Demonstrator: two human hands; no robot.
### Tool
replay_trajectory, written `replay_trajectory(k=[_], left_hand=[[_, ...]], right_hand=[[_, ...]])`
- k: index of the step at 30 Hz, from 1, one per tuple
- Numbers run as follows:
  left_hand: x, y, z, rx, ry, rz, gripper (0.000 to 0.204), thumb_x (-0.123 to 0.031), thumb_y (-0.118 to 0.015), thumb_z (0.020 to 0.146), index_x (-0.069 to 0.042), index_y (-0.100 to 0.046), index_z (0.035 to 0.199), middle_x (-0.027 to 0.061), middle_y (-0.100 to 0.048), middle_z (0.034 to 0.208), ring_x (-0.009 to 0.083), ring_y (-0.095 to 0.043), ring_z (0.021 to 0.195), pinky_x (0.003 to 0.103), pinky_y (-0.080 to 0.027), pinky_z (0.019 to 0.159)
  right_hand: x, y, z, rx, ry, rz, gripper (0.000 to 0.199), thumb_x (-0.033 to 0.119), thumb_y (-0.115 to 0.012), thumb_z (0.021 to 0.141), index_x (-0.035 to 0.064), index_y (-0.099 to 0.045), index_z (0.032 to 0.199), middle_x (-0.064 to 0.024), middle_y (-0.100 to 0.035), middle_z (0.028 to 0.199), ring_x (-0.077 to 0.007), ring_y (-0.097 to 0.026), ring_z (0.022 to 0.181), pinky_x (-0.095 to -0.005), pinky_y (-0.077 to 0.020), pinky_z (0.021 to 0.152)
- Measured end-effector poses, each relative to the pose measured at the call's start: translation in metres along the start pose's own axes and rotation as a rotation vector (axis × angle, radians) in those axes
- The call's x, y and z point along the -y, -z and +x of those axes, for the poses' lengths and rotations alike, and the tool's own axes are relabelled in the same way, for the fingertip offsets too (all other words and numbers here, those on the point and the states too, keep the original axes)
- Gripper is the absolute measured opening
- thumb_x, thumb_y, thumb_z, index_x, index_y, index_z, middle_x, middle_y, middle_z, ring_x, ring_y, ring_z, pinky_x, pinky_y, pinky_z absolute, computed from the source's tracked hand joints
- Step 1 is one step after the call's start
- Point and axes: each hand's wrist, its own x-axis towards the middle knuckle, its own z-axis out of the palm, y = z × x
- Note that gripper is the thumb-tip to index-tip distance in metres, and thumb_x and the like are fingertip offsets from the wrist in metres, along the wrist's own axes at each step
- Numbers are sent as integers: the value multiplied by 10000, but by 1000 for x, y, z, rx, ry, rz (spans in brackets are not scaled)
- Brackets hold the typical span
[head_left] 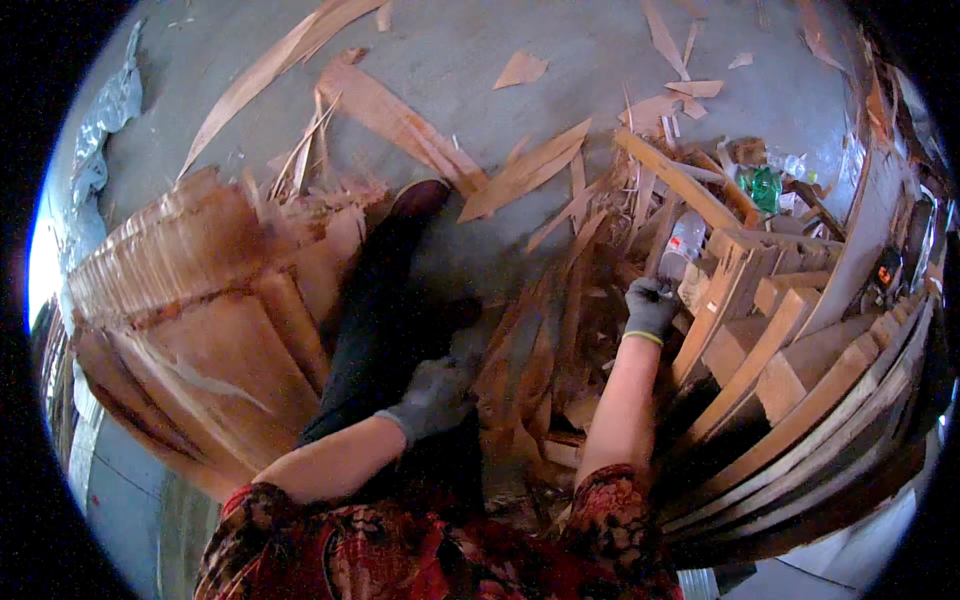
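A grey floor (450,70), strewn with wood strips (530,168), stretches ahead and left of the clear bottle (685,240). Far left of the bottle lies a plastic sheet (95,150); nearer it on that side are brown cardboard (215,370) and a dark-trousered leg (370,330). Stacked timber (725,300) crowds the bottle's right, a slat (685,185) slants just beyond, and green plastic (765,190) sits past that. The gloved right hand (650,308), fingers curled, is at the bottle's near end; whether it grips is unclear. The left hand (430,400), well left of the bottle, is blurred, its fingers unreadable.
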Motion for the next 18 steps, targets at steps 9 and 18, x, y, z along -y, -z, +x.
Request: replay_trajectory(k=[9, 18], left_hand=[[6, -4, 14, -37, -26, 104, 563, -239, -620, 733, -27, -442, 1224, 189, -607, 866, 348, -584, 786, 455, -463, 647], [18, -26, -28, -269, -233, 155, 587, -206, -597, 727, -20, -423, 1255, 199, -582, 964, 354, -563, 876, 458, -461, 678]], right_hand=[[6, 17, 56, 40, -16, 39, 307, 380, -512, 860, 103, -635, 815, -9, -636, 680, -173, -605, 580, -322, -523, 550], [-124, 103, -241, 90, 130, -1092, 337, 331, -490, 909, 75, -549, 1120, -34, -588, 1046, -156, -533, 910, -268, -436, 803]])
